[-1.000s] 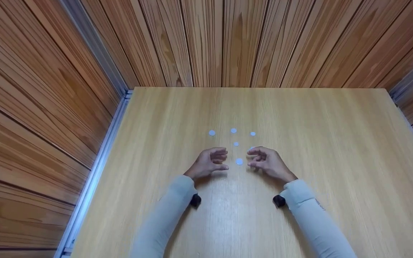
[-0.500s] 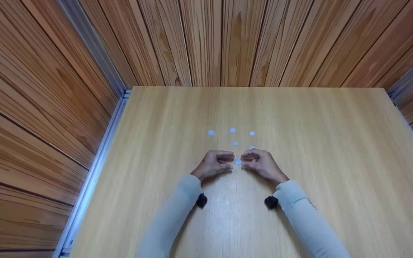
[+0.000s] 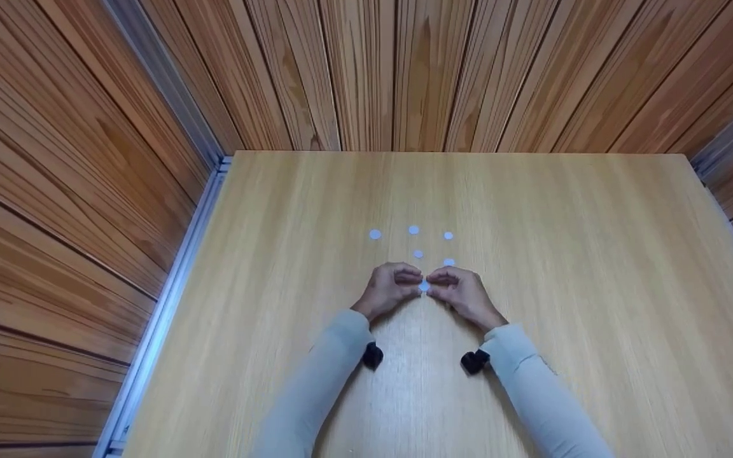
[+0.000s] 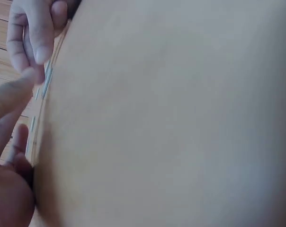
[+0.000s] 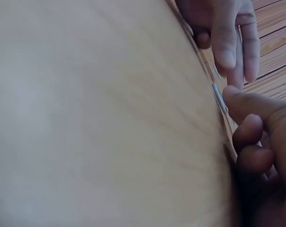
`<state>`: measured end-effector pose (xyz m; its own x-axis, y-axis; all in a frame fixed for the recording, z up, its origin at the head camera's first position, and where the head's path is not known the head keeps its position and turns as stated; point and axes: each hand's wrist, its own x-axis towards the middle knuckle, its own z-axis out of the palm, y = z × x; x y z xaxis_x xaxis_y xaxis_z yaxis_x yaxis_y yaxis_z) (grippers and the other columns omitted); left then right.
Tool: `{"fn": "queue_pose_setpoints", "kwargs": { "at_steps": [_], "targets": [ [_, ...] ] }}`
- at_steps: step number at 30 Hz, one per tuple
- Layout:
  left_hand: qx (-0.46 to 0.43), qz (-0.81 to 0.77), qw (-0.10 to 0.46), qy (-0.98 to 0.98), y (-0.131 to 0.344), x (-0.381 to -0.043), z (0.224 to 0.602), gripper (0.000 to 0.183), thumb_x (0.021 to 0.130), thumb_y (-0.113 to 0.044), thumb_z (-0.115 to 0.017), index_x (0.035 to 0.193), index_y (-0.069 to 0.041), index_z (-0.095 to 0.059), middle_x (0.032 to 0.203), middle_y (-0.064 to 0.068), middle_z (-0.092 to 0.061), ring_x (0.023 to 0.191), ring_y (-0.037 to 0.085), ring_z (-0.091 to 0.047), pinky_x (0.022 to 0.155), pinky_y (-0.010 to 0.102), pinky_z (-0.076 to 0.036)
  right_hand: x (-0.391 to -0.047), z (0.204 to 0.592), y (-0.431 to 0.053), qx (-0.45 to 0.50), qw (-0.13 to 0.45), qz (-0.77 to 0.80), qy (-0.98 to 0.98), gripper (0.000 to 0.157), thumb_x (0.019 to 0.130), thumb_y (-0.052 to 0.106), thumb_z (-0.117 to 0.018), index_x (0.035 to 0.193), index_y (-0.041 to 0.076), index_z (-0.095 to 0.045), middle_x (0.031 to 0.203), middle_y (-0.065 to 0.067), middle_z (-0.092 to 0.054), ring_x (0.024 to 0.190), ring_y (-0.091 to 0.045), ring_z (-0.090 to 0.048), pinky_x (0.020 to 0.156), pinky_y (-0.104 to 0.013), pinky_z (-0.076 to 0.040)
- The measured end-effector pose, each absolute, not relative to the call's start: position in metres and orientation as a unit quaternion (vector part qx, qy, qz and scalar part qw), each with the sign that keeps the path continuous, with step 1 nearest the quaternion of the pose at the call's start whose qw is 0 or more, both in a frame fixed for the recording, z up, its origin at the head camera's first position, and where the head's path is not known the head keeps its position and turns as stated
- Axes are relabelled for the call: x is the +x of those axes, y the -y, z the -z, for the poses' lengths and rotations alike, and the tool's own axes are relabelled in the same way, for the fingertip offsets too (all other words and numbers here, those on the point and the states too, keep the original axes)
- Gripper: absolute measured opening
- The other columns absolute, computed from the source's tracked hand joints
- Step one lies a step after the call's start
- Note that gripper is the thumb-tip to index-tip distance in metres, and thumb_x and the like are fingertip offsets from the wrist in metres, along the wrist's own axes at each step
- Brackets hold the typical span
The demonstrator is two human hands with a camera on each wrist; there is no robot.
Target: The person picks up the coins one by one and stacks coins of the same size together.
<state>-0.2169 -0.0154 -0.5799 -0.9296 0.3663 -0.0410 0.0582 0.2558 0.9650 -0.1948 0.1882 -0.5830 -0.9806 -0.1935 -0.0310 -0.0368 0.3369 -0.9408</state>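
A small pale blue disc lies flat on the wooden table between the two hands. From its left side the left hand reaches in, thumb and fingers bent loosely, tips right at the disc's edge. Opposite, the right hand mirrors it, thumb and forefinger tips beside the same disc. In the right wrist view the disc shows edge-on as a thin line by the right thumb. The left thumb points at the other hand's fingertips in the left wrist view. Neither hand has lifted anything off the table.
Beyond the hands lie several more pale discs: one near the right fingers, a small one in the middle, and a back row with a left disc. Wood-plank walls rise behind the table and at its sides.
Both hands have moved inward toward each other, from well apart to either side of the nearest disc. The discs have stayed in place.
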Motion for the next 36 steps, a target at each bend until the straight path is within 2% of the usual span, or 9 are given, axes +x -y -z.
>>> {"fn": "queue_pose_setpoints", "kwargs": {
  "at_steps": [3,6,12,18,24,36],
  "targets": [
    [0.126,-0.579,0.120,-0.797,0.013,-0.216,0.580,0.026,0.081,-0.001,-0.081,0.105,-0.005,-0.074,0.102,0.003,-0.074,0.097,0.012,-0.070,0.090,0.026,-0.050,-0.194,0.584,-0.187,-0.061,0.075,0.584,-0.806,0.024,0.086,0.002,-0.077,0.108,-0.004,-0.070,0.102,-0.019,-0.071,0.060,-0.009,-0.057,0.049,-0.019,-0.044],
    [0.120,-0.566,0.118,-0.807,0.012,-0.216,0.581,0.024,0.081,-0.002,-0.081,0.104,-0.007,-0.074,0.102,0.001,-0.071,0.097,0.011,-0.069,0.092,0.027,-0.048,-0.193,0.583,-0.185,-0.052,0.080,0.595,-0.798,0.022,0.086,-0.001,-0.076,0.107,-0.005,-0.069,0.097,-0.017,-0.071,0.054,-0.009,-0.055,0.046,-0.020,-0.043],
    [0.128,-0.544,0.111,-0.822,0.011,-0.214,0.580,0.022,0.082,-0.004,-0.081,0.103,-0.007,-0.074,0.103,0.001,-0.068,0.101,0.011,-0.065,0.091,0.026,-0.047,-0.192,0.582,-0.185,-0.045,0.086,0.593,-0.799,0.019,0.088,-0.001,-0.074,0.106,-0.004,-0.069,0.097,-0.015,-0.072,0.054,-0.010,-0.057,0.048,-0.020,-0.045],
    [0.137,-0.546,0.101,-0.820,0.011,-0.213,0.581,0.019,0.083,-0.002,-0.079,0.101,-0.005,-0.074,0.097,0.001,-0.071,0.092,0.010,-0.069,0.086,0.023,-0.050,-0.192,0.582,-0.183,-0.039,0.084,0.591,-0.801,0.017,0.088,-0.002,-0.074,0.104,-0.004,-0.070,0.094,-0.015,-0.073,0.053,-0.010,-0.058,0.048,-0.021,-0.046],
    [0.130,-0.557,0.118,-0.812,0.012,-0.213,0.580,0.018,0.083,0.000,-0.079,0.099,-0.005,-0.074,0.092,0.000,-0.075,0.089,0.009,-0.070,0.084,0.023,-0.052,-0.190,0.581,-0.180,-0.046,0.086,0.596,-0.797,0.014,0.088,-0.001,-0.074,0.102,-0.002,-0.070,0.088,-0.012,-0.073,0.051,-0.011,-0.056,0.047,-0.021,-0.045],
    [0.134,-0.552,0.130,-0.813,0.024,-0.207,0.578,0.018,0.082,0.001,-0.080,0.098,-0.005,-0.074,0.090,-0.001,-0.076,0.087,0.009,-0.071,0.081,0.023,-0.053,-0.181,0.582,-0.169,-0.060,0.083,0.592,-0.799,0.015,0.087,-0.002,-0.074,0.101,-0.002,-0.070,0.091,-0.013,-0.074,0.051,-0.010,-0.055,0.046,-0.022,-0.045]
  ]
}}
